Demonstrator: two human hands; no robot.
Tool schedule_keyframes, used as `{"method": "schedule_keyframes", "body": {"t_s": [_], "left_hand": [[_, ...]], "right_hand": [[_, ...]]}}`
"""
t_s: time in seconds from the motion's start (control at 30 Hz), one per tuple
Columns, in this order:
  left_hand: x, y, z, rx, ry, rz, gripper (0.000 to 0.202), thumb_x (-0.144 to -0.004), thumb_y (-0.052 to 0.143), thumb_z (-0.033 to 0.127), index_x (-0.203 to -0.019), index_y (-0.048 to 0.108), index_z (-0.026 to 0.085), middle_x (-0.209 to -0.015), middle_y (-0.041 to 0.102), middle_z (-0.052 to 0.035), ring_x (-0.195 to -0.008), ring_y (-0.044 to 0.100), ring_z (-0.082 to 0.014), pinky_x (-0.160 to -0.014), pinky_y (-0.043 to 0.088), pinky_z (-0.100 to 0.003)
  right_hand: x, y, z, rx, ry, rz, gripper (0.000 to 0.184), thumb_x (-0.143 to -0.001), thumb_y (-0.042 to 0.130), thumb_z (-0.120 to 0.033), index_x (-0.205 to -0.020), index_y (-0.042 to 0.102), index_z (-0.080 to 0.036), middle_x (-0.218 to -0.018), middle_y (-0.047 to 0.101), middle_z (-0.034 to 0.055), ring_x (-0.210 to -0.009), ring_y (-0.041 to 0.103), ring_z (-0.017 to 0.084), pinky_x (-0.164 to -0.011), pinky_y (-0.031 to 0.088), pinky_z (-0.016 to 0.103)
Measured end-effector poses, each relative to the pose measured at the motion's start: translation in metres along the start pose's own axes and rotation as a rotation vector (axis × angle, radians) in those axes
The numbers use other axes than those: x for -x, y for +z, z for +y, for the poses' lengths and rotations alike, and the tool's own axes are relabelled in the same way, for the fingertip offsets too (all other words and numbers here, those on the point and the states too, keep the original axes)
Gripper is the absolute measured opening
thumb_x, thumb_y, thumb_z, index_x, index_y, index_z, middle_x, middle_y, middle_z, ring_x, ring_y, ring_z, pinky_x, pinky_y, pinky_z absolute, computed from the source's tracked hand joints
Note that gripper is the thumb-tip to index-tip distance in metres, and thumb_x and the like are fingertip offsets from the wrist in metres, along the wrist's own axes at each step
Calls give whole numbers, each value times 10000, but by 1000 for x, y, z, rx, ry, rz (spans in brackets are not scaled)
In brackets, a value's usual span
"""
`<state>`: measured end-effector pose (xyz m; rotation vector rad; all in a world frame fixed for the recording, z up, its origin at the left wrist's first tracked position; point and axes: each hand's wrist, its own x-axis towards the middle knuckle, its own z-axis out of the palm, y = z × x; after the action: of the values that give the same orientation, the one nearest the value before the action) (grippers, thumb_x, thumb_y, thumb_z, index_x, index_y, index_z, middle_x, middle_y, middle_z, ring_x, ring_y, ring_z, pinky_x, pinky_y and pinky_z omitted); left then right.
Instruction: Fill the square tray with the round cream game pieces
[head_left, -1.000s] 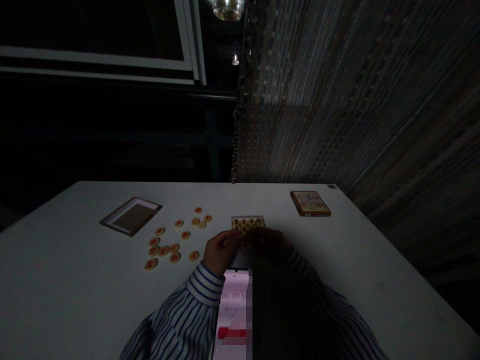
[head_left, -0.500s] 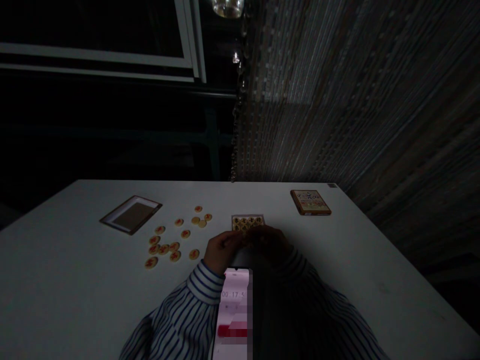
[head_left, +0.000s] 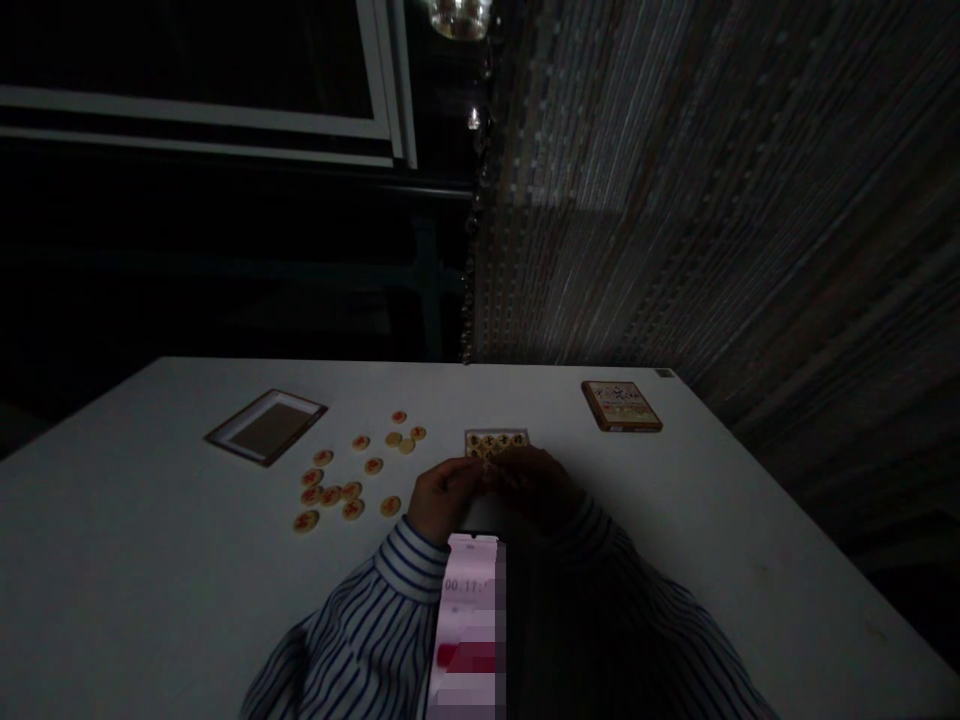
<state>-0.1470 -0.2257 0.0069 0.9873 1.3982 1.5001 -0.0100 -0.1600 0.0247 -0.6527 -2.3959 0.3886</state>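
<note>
My left hand (head_left: 444,497) and my right hand (head_left: 541,490) meet over the near side of a small box of xiangqi pieces (head_left: 495,440). Rows of round pieces with dark characters show at its far edge; my hands cover the rest. The left fingers are pinched together near the right fingertips, at a small pale spot too dim to identify. Deep shadow falls on the right hand, its fingers bent inward. Left of my hands, several loose xiangqi pieces (head_left: 352,491) with red characters lie scattered, two of them blank side up (head_left: 406,446).
An open shallow tray (head_left: 217,437) lies at the far left of the white table (head_left: 150,560). A closed printed box (head_left: 622,406) sits at the far right. Below my hands a lit phone (head_left: 469,600) shows a timer. A bead curtain (head_left: 585,250) hangs behind the table.
Both hands have shifted slightly away from me over the box, covering more of the dark-character pieces. The loose red pieces keep their arrangement; the view has moved slightly.
</note>
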Motion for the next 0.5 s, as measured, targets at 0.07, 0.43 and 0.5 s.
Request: {"method": "schedule_keyframes", "body": {"t_s": [0.07, 0.43, 0.5], "left_hand": [[0, 1, 0, 3, 2, -6, 287, -599, 606, 347, -770, 627, 117, -728, 667, -69, -666, 610, -167, -624, 500, -269], [-7, -11, -7, -232, 116, 209, 264, -623, 565, 328, -783, 624, 126, -741, 656, -63, -709, 599, -173, -657, 485, -294], [-10, -14, -12, -332, 122, 218, 271, -631, 553, 313, -821, 618, 132, -767, 653, -70, -730, 597, -176, -687, 474, -308]], "right_hand": [[-1, -2, 0, 12, -13, -14, 194, -739, 467, -309, -761, 618, -190, -720, 640, 51, -653, 574, 132, -594, 422, 227], [7, -3, 20, 63, 3, 81, 236, -699, 515, -320, -856, 612, -173, -793, 642, 76, -708, 569, 160, -634, 428, 267], [7, -5, 20, 67, -6, 84, 231, -695, 513, -320, -851, 612, -181, -782, 646, 69, -701, 572, 160, -626, 435, 266]]}}
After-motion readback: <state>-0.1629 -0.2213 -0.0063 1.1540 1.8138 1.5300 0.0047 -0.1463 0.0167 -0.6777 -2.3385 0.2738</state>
